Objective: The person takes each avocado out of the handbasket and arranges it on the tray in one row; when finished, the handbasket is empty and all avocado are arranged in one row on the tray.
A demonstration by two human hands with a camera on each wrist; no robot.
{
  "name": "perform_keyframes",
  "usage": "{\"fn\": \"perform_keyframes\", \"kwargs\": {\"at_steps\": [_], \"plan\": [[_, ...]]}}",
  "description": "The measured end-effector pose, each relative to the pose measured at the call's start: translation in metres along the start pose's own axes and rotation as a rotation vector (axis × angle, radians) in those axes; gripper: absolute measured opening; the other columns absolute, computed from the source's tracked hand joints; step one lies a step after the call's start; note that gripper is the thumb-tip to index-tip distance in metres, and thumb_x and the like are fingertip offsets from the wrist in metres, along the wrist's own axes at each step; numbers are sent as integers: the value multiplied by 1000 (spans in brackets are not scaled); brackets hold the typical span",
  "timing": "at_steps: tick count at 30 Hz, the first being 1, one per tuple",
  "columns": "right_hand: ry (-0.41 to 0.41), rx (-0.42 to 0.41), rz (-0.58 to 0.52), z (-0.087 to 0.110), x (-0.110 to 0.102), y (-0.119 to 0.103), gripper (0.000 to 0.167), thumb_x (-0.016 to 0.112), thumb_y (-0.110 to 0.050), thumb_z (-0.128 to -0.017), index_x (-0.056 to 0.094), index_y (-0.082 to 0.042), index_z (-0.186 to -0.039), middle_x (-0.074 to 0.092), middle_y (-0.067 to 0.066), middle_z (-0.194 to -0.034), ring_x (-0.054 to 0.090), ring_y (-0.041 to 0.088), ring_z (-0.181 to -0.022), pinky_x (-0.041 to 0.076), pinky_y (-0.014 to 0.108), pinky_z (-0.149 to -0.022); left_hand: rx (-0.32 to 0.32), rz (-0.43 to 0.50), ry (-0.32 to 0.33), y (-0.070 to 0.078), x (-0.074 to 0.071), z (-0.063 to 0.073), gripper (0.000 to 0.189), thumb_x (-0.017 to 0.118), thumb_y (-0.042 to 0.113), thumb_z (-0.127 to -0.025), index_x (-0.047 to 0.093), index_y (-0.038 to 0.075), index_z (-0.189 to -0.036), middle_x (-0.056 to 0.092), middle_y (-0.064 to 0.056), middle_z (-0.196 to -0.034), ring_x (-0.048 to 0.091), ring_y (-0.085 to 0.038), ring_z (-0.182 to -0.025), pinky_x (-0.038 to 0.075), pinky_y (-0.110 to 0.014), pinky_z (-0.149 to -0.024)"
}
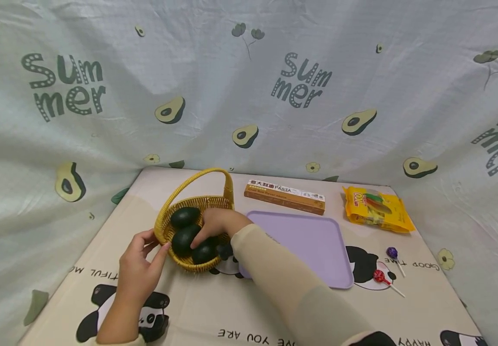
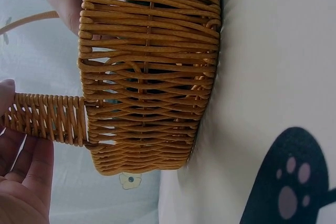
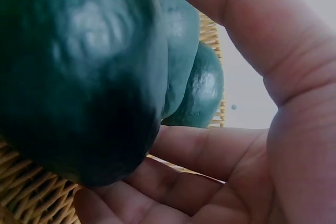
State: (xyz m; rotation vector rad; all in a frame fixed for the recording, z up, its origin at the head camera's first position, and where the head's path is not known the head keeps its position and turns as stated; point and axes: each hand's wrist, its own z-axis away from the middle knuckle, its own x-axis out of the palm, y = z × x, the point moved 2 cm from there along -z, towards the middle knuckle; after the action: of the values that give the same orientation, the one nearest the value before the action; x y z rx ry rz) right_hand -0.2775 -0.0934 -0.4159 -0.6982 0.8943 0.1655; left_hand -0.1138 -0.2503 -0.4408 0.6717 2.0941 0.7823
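Note:
A yellow woven basket (image 1: 197, 266) stands on the table at left of centre, its arched handle (image 2: 50, 119) raised. My left hand (image 1: 138, 264) pinches the base of that handle at the basket's left side, thumb on one face and fingers on the other. Inside lie three smooth dark green avocados, the upper one (image 1: 185, 217), the middle one (image 1: 183, 241) and the lower one (image 1: 204, 252). My right hand (image 1: 220, 222) reaches into the basket and grips the middle avocado. In the right wrist view a near avocado (image 3: 79, 72) partly hides those fingers (image 3: 205, 150).
Right of the basket lies a lilac tray (image 1: 300, 245), partly under my right sleeve (image 1: 270, 269). Behind it is a pasta box (image 1: 284, 198). A yellow snack bag (image 1: 377, 209) sits at the back right, with a purple lollipop (image 1: 392, 252) and a red lollipop (image 1: 379, 276) nearer.

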Motion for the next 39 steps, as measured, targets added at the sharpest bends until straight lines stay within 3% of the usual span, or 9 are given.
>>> {"fn": "perform_keyframes", "kwargs": {"at_steps": [9, 20, 34, 36, 39], "plan": [[-40, 15, 85, -5, -5, 1, 73, 88, -59, -70, 64, -11, -120, 67, -3, -104, 62, 13, -92, 58, 32, -84, 62, 22, 13, -1, 5, -5, 44, 78, -2, -88, 56, -5, -125, 67, -17, -121, 68, -32, -113, 44, -1, -99], [-57, 45, 145, -6, 1, -2, 73, 88, -61, -68, 68, -10, -116, 67, -3, -100, 62, 13, -88, 57, 29, -78, 17, 6, -1, 1, 4, -3, 46, 79, 1, -88, 57, -1, -128, 67, -15, -123, 67, -29, -118, 42, 1, -98], [-23, 2, 38, -1, 2, 0, 46, 93, -43, -71, 69, -12, -96, 68, -4, -92, 63, 12, -82, 57, 27, -72, 4, -8, 8, 0, 1, 1, 46, 80, 0, -87, 57, -1, -127, 67, -15, -122, 68, -30, -117, 41, 3, -97], [-14, 11, 21, -1, 1, 0, 46, 93, -42, -72, 69, -12, -97, 69, -3, -93, 64, 13, -83, 58, 28, -71, 0, -11, 9, 0, 1, 1, 47, 80, 0, -87, 57, -1, -128, 67, -15, -123, 68, -30, -117, 41, 3, -96], [9, 15, 3, 1, -1, -1, 55, 92, -39, -74, 68, -8, -112, 69, 0, -104, 65, 15, -90, 59, 29, -75, -3, -13, 7, 0, 0, 2, 47, 79, 0, -87, 57, -1, -129, 67, -15, -124, 68, -30, -118, 41, 3, -96]]}}
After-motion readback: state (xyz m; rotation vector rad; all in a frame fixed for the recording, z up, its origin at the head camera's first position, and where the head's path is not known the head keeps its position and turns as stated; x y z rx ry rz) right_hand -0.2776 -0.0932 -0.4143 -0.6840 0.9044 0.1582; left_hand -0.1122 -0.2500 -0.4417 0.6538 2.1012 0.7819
